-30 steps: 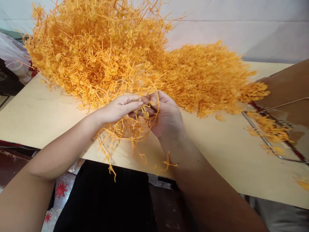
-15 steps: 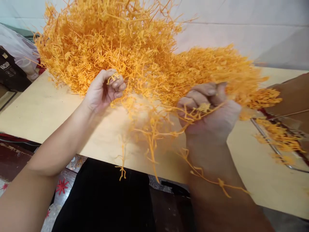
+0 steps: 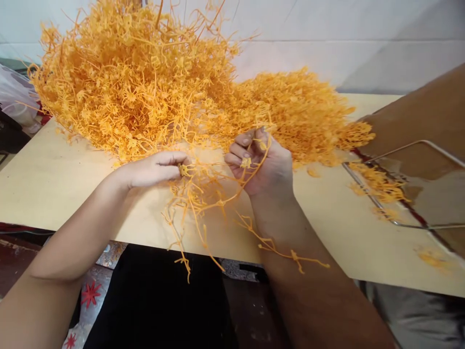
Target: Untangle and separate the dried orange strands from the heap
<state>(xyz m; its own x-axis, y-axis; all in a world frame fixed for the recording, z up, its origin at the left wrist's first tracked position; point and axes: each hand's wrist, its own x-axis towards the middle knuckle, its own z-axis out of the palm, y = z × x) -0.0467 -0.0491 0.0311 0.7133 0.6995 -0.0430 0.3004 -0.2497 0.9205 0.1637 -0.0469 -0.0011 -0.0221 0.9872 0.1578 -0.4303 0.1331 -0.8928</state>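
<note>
Between my hands hangs a tangle of thin orange branched plastic strands (image 3: 196,194), its loose ends drooping over the table's front edge. My left hand (image 3: 152,169) is closed on the tangle's left side, thumb and forefinger pinching near a small yellowish star-shaped piece. On the other side my right hand (image 3: 271,167) has its fingers curled, with a strand between thumb and forefinger and small orange pieces against the palm. One trailing strand lies across my right forearm. Right behind both hands rises a large heap of the same orange strands (image 3: 134,92).
A lower orange heap (image 3: 290,111) joins the large one on the pale table (image 3: 65,189). At right stand a metal wire frame (image 3: 410,226) and a brown box-like surface (image 3: 417,111), with flat orange pieces (image 3: 385,184) beside them. A plastic bag (image 3: 16,92) is at far left.
My left hand has come down and right, from beside the heap onto the tangle. My right hand appears closer to it, still holding its strand. The whole view has shifted a little.
</note>
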